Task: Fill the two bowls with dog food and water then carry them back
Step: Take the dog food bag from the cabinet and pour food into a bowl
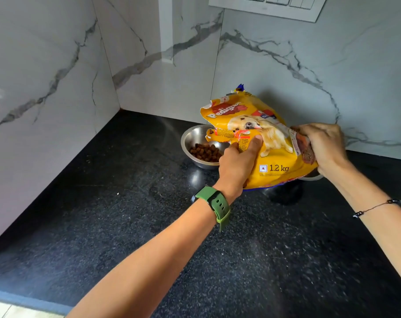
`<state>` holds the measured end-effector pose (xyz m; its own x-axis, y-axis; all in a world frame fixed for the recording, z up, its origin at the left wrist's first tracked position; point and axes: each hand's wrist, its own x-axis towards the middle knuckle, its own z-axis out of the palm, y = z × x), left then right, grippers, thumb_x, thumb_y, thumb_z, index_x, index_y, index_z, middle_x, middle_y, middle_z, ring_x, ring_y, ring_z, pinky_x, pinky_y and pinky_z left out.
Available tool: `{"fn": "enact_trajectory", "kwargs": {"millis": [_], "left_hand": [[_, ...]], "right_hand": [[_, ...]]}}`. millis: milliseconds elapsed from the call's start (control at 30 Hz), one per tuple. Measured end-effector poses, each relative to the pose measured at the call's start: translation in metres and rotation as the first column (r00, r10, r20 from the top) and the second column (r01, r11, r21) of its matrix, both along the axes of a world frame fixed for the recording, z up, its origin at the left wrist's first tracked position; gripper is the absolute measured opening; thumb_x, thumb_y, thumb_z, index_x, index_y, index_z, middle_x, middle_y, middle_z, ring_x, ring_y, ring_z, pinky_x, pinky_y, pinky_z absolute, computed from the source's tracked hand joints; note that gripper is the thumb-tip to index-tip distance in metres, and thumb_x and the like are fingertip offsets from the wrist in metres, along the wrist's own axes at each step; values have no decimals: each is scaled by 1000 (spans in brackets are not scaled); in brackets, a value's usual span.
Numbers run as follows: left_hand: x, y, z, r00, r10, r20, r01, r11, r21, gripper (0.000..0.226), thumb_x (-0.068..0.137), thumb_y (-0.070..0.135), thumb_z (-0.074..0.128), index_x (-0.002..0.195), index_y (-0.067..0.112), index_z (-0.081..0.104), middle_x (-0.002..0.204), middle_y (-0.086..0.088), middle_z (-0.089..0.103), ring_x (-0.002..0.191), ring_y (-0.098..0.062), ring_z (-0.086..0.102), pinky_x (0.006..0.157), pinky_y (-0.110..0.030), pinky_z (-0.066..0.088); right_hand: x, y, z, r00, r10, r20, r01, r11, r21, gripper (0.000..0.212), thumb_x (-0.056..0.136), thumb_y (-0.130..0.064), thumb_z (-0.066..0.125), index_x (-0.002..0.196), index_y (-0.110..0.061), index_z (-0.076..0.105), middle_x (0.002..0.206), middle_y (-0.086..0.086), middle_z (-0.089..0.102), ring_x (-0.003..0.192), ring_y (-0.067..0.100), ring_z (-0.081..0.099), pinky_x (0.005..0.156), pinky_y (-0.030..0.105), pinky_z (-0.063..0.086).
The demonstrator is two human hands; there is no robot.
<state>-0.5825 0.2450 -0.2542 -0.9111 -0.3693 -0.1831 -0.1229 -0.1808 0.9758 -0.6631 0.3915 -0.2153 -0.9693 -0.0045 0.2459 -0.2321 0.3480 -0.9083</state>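
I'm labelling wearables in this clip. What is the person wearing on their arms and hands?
Both forearms are bare, with no sleeves in view. The left wrist carries a watch with a green strap that has a row of holes. The right forearm carries a thin dark string bracelet with small dark beads. No rings or gloves show on the left hand or the right hand.

black counter (pixel 103 226), steel bowl (pixel 190 138) w/ kibble (pixel 205 152)

Open black countertop (pixel 117 226) is seen below and left of the left hand (pixel 237 165). Ahead of it, passage is blocked by the steel bowl (pixel 195 138) and the yellow food bag (pixel 275 143). Beyond the right hand (pixel 323 148), the marble wall (pixel 332 76) closes the way; the corner walls bound the far left.
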Motion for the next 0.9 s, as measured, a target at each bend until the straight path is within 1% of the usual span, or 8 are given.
{"fn": "enact_trajectory", "kwargs": {"millis": [100,200,267,400,500,633,833,900], "left_hand": [[3,2,3,1000,9,-6,-9,1000,23,95,50,74,59,127,20,58,123,-4,66,110,-28,64,96,-46,51],[6,3,6,997,16,-74,-19,999,-40,88,59,72,57,130,19,57,121,-3,67,110,-26,64,97,-45,51],[4,3,5,996,29,-89,-34,998,-59,83,62,69,57,128,19,58,120,-3,67,109,-26,64,96,-44,51],[1,1,1,999,17,-40,-13,997,79,90,49,72,63,122,19,60,120,-5,67,108,-30,65,96,-48,51],[2,2,-2,999,15,-42,-12,997,70,86,49,71,62,118,20,62,117,-5,68,106,-29,66,94,-47,52],[-1,-2,-1,998,-6,-57,10,997,82,93,47,72,62,123,19,60,118,-6,68,105,-30,66,94,-47,52],[0,-2,2,996,2,-92,-9,997,-74,95,54,77,55,130,21,56,120,-3,67,109,-26,64,96,-44,52],[0,-3,4,997,-1,-75,-3,999,-48,88,56,74,58,127,20,59,119,-3,68,108,-27,65,96,-45,51]], "right_hand": [[1,1,0,1000,-6,0,6,1000,-11,12,76,-22,61,73,-25,72,54,-17,67,68,18,65,73,37,53],[3,1,2,999,-25,-45,23,998,-59,19,78,-13,57,86,-20,73,57,-18,68,71,15,65,74,32,52],[4,-1,5,999,-25,-38,22,998,-64,20,78,-12,56,78,-24,73,59,-15,67,70,16,64,73,32,52],[1,-1,7,999,-39,17,39,999,9,26,78,-19,61,56,-30,70,49,-14,64,63,18,63,67,35,51],[4,-1,6,1000,-18,23,18,1000,7,23,80,-18,60,63,-29,70,51,-15,66,66,20,64,73,39,54],[6,-2,6,1000,-19,20,19,1000,-10,22,80,-18,60,63,-27,69,51,-14,66,66,20,64,72,39,53],[10,-1,7,999,-25,-37,22,995,-100,24,82,-9,54,74,-25,71,55,-17,67,61,6,65,66,25,53],[9,-1,8,1000,-26,-15,25,997,-78,23,80,-12,57,69,-26,71,54,-16,67,63,12,64,66,28,51]]}}
